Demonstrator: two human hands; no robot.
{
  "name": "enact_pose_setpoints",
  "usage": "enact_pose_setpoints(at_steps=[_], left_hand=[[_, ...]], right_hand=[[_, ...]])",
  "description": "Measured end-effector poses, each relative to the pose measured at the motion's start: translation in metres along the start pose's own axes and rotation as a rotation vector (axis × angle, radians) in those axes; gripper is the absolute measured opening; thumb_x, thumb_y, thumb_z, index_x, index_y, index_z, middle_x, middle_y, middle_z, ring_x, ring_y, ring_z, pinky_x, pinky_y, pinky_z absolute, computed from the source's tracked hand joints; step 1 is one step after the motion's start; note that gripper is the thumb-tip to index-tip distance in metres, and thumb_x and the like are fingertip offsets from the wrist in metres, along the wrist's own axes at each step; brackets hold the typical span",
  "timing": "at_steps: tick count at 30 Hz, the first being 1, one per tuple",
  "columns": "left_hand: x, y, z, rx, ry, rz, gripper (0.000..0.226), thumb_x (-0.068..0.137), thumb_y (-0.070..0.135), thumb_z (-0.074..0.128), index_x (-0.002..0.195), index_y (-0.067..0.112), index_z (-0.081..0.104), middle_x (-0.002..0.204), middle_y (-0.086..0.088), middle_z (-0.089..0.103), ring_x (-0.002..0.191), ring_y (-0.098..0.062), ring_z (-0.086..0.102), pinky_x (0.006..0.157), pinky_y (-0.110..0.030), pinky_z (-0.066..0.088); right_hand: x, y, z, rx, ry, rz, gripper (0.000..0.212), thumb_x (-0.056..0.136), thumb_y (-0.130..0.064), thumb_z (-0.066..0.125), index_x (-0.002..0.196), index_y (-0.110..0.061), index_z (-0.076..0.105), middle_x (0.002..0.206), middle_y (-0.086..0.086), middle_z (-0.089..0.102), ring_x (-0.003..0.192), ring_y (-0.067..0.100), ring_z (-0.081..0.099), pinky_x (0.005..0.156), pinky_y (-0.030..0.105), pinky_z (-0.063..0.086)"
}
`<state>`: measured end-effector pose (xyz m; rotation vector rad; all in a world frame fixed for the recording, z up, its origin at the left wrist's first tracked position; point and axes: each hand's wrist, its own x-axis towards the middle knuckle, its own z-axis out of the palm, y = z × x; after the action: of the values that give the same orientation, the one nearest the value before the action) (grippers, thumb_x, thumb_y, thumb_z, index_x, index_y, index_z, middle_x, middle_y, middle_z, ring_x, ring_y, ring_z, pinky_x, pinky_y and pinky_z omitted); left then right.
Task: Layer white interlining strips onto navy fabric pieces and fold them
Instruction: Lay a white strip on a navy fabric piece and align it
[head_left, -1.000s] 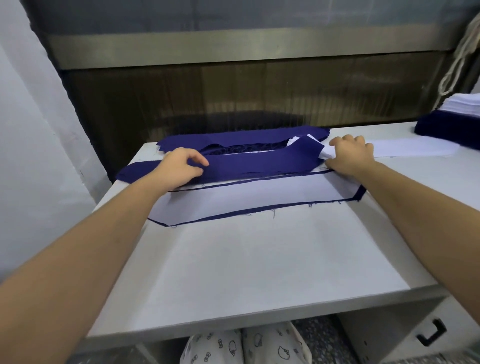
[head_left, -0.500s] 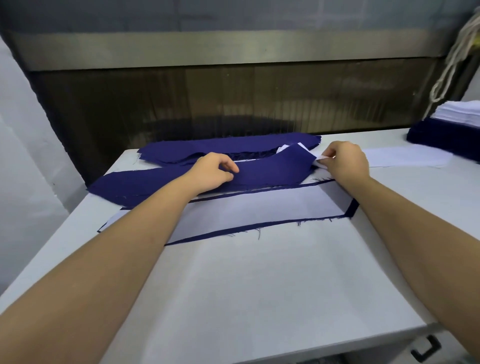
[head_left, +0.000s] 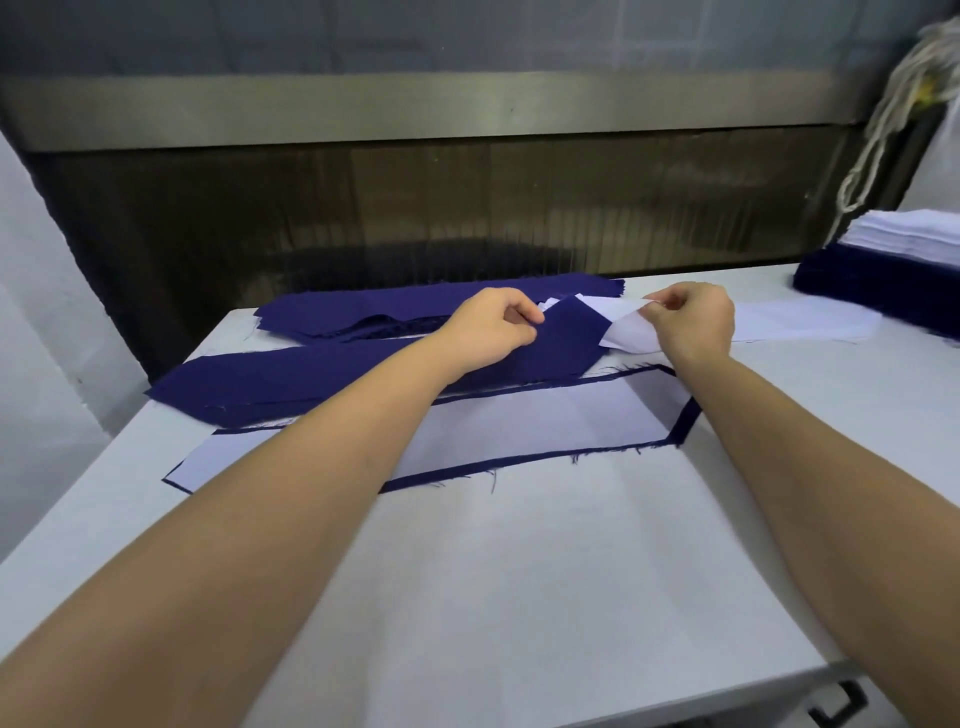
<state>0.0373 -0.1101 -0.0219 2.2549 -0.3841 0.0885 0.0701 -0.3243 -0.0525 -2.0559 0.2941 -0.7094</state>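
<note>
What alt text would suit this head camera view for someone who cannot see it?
A person's left hand pinches a long navy fabric strip while the right hand pinches a white interlining strip at its end, on a white table. Nearer lies a layered piece, white interlining atop navy fabric.

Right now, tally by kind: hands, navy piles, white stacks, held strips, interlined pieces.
Left hand, right hand: 2
Back navy pile, right navy pile: 2
White stack: 1
Held navy strip, held white strip: 2
Interlined piece: 1
Total: 8
</note>
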Motion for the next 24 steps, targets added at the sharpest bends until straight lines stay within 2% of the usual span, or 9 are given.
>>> enact_pose_setpoints(at_steps=[3,7,13,15,18,19,21,23,24], left_hand=[[0.003,0.014,0.018,-0.112,-0.014,-0.061,0.019,0.093,0.016,0.055,0.111,0.022,0.056,0.105,-0.001,0.066,0.090,-0.012,0.058,0.072,-0.020,0.043],[0.007,0.035,0.044,-0.333,-0.076,-0.161,0.032,0.101,0.029,0.039,0.133,0.027,0.039,0.097,-0.002,0.069,0.076,-0.011,0.057,0.064,-0.024,0.042],[0.017,0.062,0.066,-0.988,-0.159,-0.326,0.044,0.101,0.038,0.037,0.144,0.036,0.026,0.121,-0.017,0.056,0.093,-0.024,0.056,0.068,-0.025,0.045],[0.022,0.069,0.068,-1.191,-0.118,-0.392,0.043,0.099,0.040,0.042,0.141,0.032,0.033,0.125,-0.014,0.055,0.100,-0.024,0.054,0.072,-0.026,0.044],[0.034,0.077,0.068,-1.382,0.012,-0.466,0.033,0.096,0.035,0.052,0.125,0.019,0.049,0.111,-0.011,0.057,0.113,-0.023,0.054,0.081,-0.026,0.044],[0.037,0.077,0.066,-1.430,0.056,-0.475,0.031,0.095,0.030,0.055,0.120,0.014,0.052,0.105,-0.011,0.056,0.110,-0.022,0.056,0.083,-0.025,0.046],[0.040,0.078,0.061,-1.487,0.122,-0.487,0.022,0.094,0.019,0.058,0.112,0.006,0.055,0.091,-0.010,0.054,0.086,-0.018,0.058,0.073,-0.022,0.049],[0.043,0.078,0.059,-1.460,0.141,-0.498,0.004,0.093,0.007,0.057,0.092,0.003,0.056,0.073,-0.007,0.054,0.067,-0.012,0.051,0.058,-0.019,0.047],[0.043,0.078,0.058,-1.394,0.151,-0.501,0.008,0.092,0.003,0.056,0.085,0.003,0.055,0.062,-0.006,0.056,0.062,-0.011,0.050,0.053,-0.017,0.046]], right_hand=[[-0.002,-0.001,-0.002,0.054,0.090,-0.016,0.012,0.088,-0.017,0.059,0.092,-0.013,0.069,0.078,0.000,0.058,0.072,0.016,0.051,0.066,0.023,0.038],[-0.011,-0.005,-0.002,0.004,0.088,-0.147,0.017,0.090,-0.023,0.056,0.091,-0.013,0.070,0.085,0.000,0.059,0.077,0.013,0.050,0.066,0.022,0.034],[-0.015,-0.005,-0.002,-0.001,0.100,-0.221,0.012,0.092,-0.025,0.055,0.089,-0.019,0.065,0.102,0.001,0.062,0.083,0.009,0.048,0.072,0.026,0.035],[-0.014,-0.004,-0.002,0.001,0.099,-0.247,0.012,0.092,-0.023,0.054,0.085,-0.021,0.064,0.102,0.001,0.062,0.083,0.008,0.049,0.073,0.027,0.038],[-0.012,-0.004,-0.001,0.012,0.117,-0.284,0.013,0.093,-0.018,0.054,0.092,-0.014,0.067,0.104,0.003,0.061,0.082,0.007,0.049,0.072,0.023,0.041],[-0.012,-0.005,0.000,0.026,0.110,-0.312,0.013,0.093,-0.017,0.055,0.094,-0.012,0.067,0.103,0.003,0.061,0.082,0.006,0.049,0.069,0.016,0.039],[-0.014,-0.006,0.001,0.069,0.066,-0.391,0.010,0.093,-0.013,0.056,0.093,-0.010,0.066,0.098,0.000,0.058,0.082,0.004,0.049,0.064,0.005,0.035],[-0.017,-0.006,0.003,0.109,0.000,-0.457,0.008,0.092,-0.009,0.055,0.094,-0.009,0.064,0.096,-0.003,0.056,0.083,0.005,0.050,0.065,0.003,0.036],[-0.017,-0.005,0.003,0.113,-0.033,-0.477,0.009,0.093,-0.008,0.055,0.095,-0.008,0.063,0.097,-0.004,0.055,0.084,0.005,0.050,0.065,0.003,0.036]])
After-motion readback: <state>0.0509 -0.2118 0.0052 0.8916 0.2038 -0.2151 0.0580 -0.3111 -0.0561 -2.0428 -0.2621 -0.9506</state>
